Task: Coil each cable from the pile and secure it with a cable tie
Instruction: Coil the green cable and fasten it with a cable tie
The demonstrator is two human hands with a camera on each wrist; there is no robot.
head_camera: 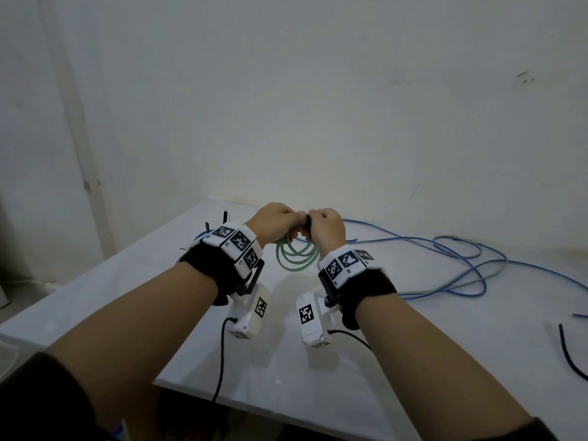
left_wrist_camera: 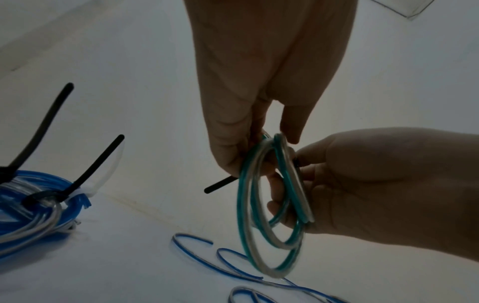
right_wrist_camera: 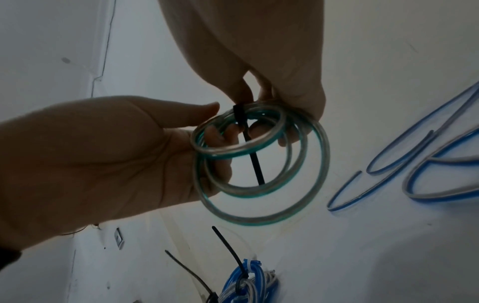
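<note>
A small coil of green-and-clear cable [head_camera: 297, 259] hangs between both hands above the table. My left hand [head_camera: 286, 218] grips the coil [left_wrist_camera: 249, 205] near its top, fingers curled through the loops. My right hand [head_camera: 318, 219] pinches a black cable tie [right_wrist_camera: 252, 151] at the coil's top. The tie passes through the loops [right_wrist_camera: 261, 196], and its tail [left_wrist_camera: 220, 185] sticks out beside my left hand [left_wrist_camera: 241, 147]. Up close, my right hand [right_wrist_camera: 259, 98] holds the tie's head against the cable, and my left hand [right_wrist_camera: 217, 131] supports the coil from the side.
Tied blue coils [left_wrist_camera: 39, 205] with black tie tails sticking up lie on the white table [head_camera: 286, 361] by my left wrist. A long loose blue cable [head_camera: 461, 265] sprawls on the right. A spare black tie [head_camera: 569, 354] lies at the right edge. A wall stands close behind.
</note>
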